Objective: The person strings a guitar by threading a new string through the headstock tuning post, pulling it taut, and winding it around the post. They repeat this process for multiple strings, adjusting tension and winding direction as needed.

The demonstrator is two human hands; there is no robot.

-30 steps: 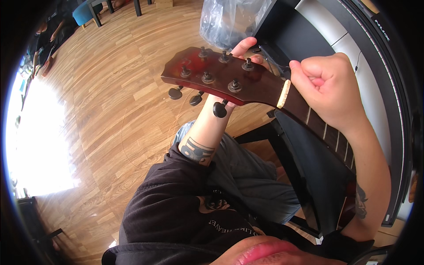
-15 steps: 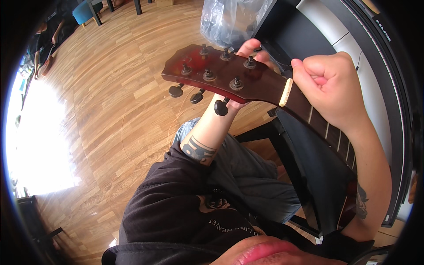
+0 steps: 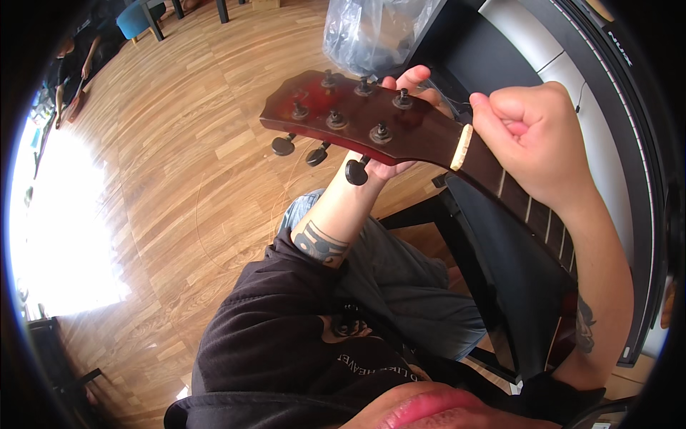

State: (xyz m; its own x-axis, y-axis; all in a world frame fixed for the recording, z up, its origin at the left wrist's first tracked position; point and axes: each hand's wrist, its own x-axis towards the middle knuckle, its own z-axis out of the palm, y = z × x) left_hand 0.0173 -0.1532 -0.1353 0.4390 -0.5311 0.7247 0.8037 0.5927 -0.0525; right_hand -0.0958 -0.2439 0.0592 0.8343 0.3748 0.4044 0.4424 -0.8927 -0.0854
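A dark red guitar headstock (image 3: 314, 107) tilts across the middle, its neck (image 3: 493, 157) running down to the right. No strings show over the pale nut (image 3: 462, 147) or the frets. Bare metal posts stand on its face, and black tuning keys (image 3: 316, 155) stick out along the near edge. My left hand (image 3: 414, 76) cradles the headstock from beneath, fingers curling up past the far edge; its palm is mostly hidden. Over the neck beyond the nut, my right hand (image 3: 536, 136) is closed in a fist, thumb pressed against the fingers. Whatever it may hold is hidden.
A black keyboard (image 3: 622, 93) curves along the right side. A clear plastic bag (image 3: 371, 36) stands at the far side. Thin wire-like loops (image 3: 200, 214) lie on the wooden floor. At the far left sits another person (image 3: 75, 68); a blue stool (image 3: 134, 20) stands nearby.
My left hand's fingers have shifted slightly right at the headstock's far edge, with one finger more stretched out. The headstock has moved a touch left; my right fist stays almost still.
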